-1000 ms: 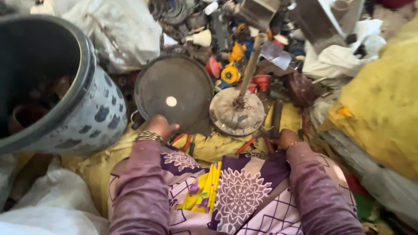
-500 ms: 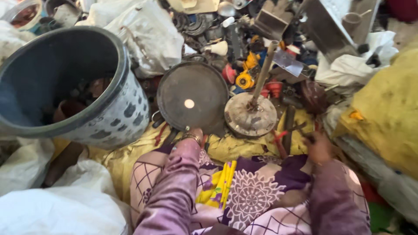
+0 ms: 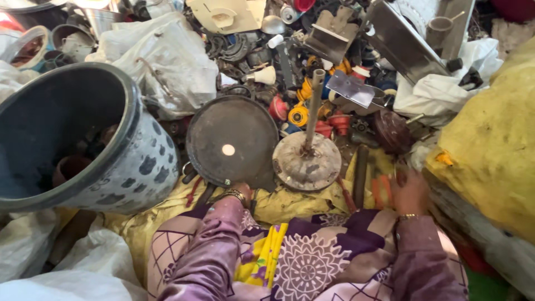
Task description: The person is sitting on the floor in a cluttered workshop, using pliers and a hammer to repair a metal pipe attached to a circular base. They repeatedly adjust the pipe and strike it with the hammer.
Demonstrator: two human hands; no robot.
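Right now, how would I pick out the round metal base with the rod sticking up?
Start at the big dark bucket on the left, then move right past the flat dark round pan that the left hand touches. Just beside it sits the round metal base: pale, rusty, and the only disc with an upright rod.

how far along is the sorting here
Done: a few dark pieces already lie inside the grey bucket. In hand: the left hand rests at the near rim of the round dark pan; the right hand, blurred, reaches by the orange-handled tools. Left: the metal disc with upright rod and the large scrap pile behind.
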